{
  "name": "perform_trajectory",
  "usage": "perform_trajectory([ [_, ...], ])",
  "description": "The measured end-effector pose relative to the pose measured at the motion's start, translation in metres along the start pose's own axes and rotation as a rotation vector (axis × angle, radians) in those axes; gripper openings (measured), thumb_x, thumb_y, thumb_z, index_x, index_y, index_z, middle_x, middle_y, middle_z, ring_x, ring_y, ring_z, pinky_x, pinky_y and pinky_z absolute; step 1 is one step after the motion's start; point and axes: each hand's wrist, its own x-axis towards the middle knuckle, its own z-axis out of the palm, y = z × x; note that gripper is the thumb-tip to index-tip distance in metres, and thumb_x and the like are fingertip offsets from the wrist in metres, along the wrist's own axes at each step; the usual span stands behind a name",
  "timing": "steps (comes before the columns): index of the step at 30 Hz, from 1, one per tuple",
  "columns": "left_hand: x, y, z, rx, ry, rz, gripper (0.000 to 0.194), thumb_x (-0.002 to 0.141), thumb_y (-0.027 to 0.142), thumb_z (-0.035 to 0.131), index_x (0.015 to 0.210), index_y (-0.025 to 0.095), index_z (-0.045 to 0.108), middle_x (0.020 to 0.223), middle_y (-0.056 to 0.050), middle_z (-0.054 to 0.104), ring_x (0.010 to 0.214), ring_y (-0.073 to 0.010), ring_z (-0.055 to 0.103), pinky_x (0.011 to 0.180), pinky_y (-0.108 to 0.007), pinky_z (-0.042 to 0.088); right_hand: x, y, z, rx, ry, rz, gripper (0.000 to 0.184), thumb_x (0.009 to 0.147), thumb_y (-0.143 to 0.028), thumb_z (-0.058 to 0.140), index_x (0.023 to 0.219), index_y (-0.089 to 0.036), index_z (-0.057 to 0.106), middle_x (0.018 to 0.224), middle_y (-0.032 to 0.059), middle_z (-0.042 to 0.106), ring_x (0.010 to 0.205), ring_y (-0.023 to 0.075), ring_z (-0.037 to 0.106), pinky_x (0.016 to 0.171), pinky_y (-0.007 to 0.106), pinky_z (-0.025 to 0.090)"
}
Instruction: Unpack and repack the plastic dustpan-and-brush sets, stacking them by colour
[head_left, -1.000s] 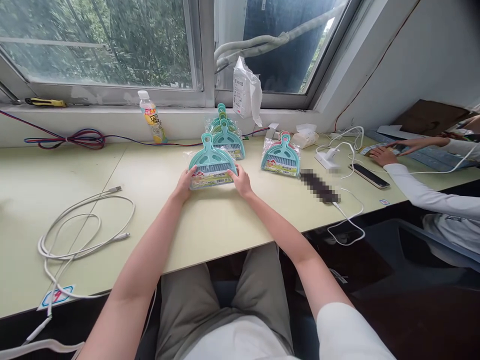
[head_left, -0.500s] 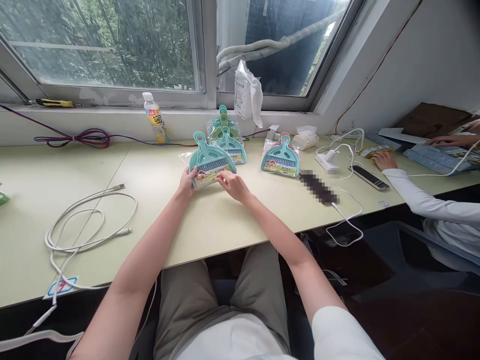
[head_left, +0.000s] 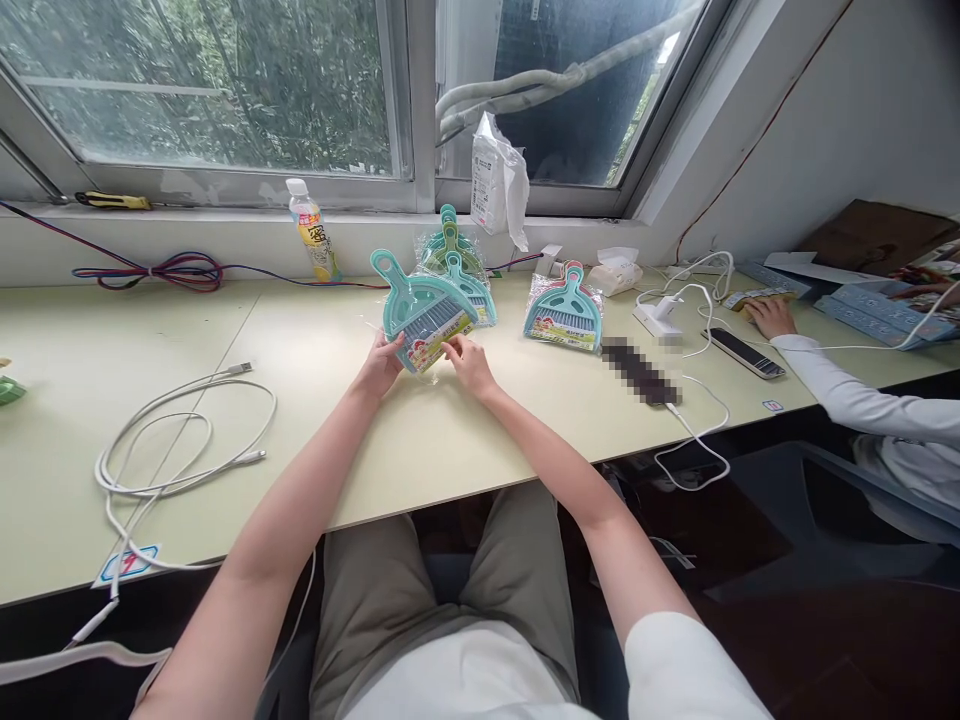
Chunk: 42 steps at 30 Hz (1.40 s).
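Observation:
A turquoise dustpan and brush set (head_left: pixel 418 301) in clear plastic wrap, with a printed label across its front, is tilted with its handle toward the upper left. My left hand (head_left: pixel 382 364) grips its lower left corner, thumb on the front. At the lower right edge, the fingers of my right hand (head_left: pixel 472 368) are pinched together at the wrap by the label. Behind the held set lie further wrapped sets (head_left: pixel 477 297) in turquoise and green, partly hidden. Another stack of dustpan sets (head_left: pixel 564 312) lies to the right, a turquoise one on top.
A drink bottle (head_left: pixel 313 232) and a tissue pack (head_left: pixel 498 185) stand by the window. On the left lies a coiled white cable (head_left: pixel 105 470). To the right are a blurred-out phone (head_left: pixel 641 372), a power strip (head_left: pixel 658 318), another phone (head_left: pixel 742 353) and a co-worker's arm (head_left: pixel 832 380).
The held dustpan set has turned, its handle swinging left and up and its label now slanting. My right hand has shifted slightly right along its lower edge.

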Motion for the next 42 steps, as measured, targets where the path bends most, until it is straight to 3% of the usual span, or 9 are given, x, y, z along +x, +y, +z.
perform_trajectory([
  [5,0.000,0.003,0.001,-0.035,0.073,-0.033,0.049,0.083,0.021,0.067,0.129,0.025,0.053,0.114,-0.004,0.072,0.101,-0.0211,0.069,0.086,-0.036,0.056,0.007,0.007,-0.009,0.527,0.108,0.311,0.018,0.086,-0.033,0.070,0.090,-0.021,0.057,0.080,0.0013,0.071,0.074,0.0153,0.069,0.080,0.032,0.059],
  [10,-0.001,0.008,0.002,0.004,0.022,-0.199,0.032,0.089,0.030,0.058,0.118,0.015,0.063,0.102,-0.009,0.074,0.095,-0.0251,0.071,0.083,-0.039,0.058,0.009,0.004,-0.008,0.906,0.059,0.359,0.026,0.081,-0.025,0.076,0.099,-0.021,0.057,0.098,0.0023,0.073,0.096,0.0153,0.071,0.098,0.033,0.057],
  [13,0.001,0.004,0.004,0.059,-0.007,-0.249,0.034,0.093,0.042,0.055,0.115,0.017,0.064,0.098,-0.008,0.074,0.087,-0.0232,0.071,0.077,-0.037,0.059,0.008,0.004,-0.009,0.950,0.087,0.390,0.029,0.081,-0.020,0.073,0.105,-0.023,0.055,0.105,0.0017,0.073,0.101,0.0157,0.070,0.100,0.036,0.057],
  [19,0.021,-0.002,-0.005,0.098,0.321,-0.165,0.034,0.095,0.045,0.056,0.106,0.014,0.066,0.090,-0.009,0.073,0.075,-0.0183,0.070,0.072,-0.032,0.059,0.010,0.004,-0.017,0.900,0.044,0.440,0.033,0.077,-0.016,0.077,0.102,-0.021,0.056,0.098,0.0030,0.073,0.093,0.0179,0.072,0.095,0.042,0.059],
  [25,0.021,0.040,-0.054,-0.097,0.516,0.108,0.040,0.101,0.047,0.036,0.119,0.021,0.061,0.120,-0.011,0.070,0.104,-0.0181,0.069,0.086,-0.030,0.057,0.011,0.002,-0.026,0.916,-0.012,0.358,0.036,0.074,-0.019,0.080,0.102,-0.021,0.058,0.099,0.0031,0.074,0.092,0.0191,0.071,0.093,0.043,0.060],
  [28,0.013,0.057,-0.075,-0.152,0.613,0.081,0.053,0.098,0.057,0.040,0.137,0.022,0.046,0.131,-0.015,0.062,0.109,-0.0186,0.067,0.085,-0.029,0.058,0.013,0.006,-0.033,0.967,0.084,0.377,0.032,0.075,-0.015,0.076,0.101,-0.020,0.057,0.099,0.0035,0.074,0.093,0.0183,0.072,0.094,0.040,0.060],
  [33,0.005,0.057,-0.067,-0.098,0.417,-0.113,0.069,0.097,0.057,0.039,0.152,0.020,0.023,0.130,-0.018,0.060,0.107,-0.0238,0.068,0.085,-0.040,0.060,0.017,0.015,-0.040,1.004,0.219,0.467,0.024,0.078,-0.011,0.069,0.096,-0.020,0.056,0.099,0.0043,0.074,0.096,0.0178,0.072,0.095,0.036,0.060],
  [37,0.003,0.050,-0.049,0.011,0.222,-0.217,0.068,0.097,0.050,0.045,0.153,0.017,0.025,0.128,-0.021,0.063,0.107,-0.0266,0.069,0.081,-0.040,0.059,0.017,0.017,-0.038,0.992,0.211,0.471,0.025,0.078,-0.010,0.069,0.097,-0.020,0.056,0.099,0.0037,0.074,0.095,0.0173,0.072,0.095,0.035,0.059],
  [42,0.000,0.045,-0.034,0.068,0.005,-0.274,0.080,0.090,0.068,0.045,0.147,0.014,0.037,0.123,-0.023,0.066,0.110,-0.0314,0.067,0.084,-0.045,0.058,0.012,0.010,-0.032,0.999,0.124,0.407,0.028,0.078,-0.013,0.072,0.101,-0.020,0.057,0.103,0.0036,0.074,0.096,0.0177,0.072,0.095,0.037,0.059],
])
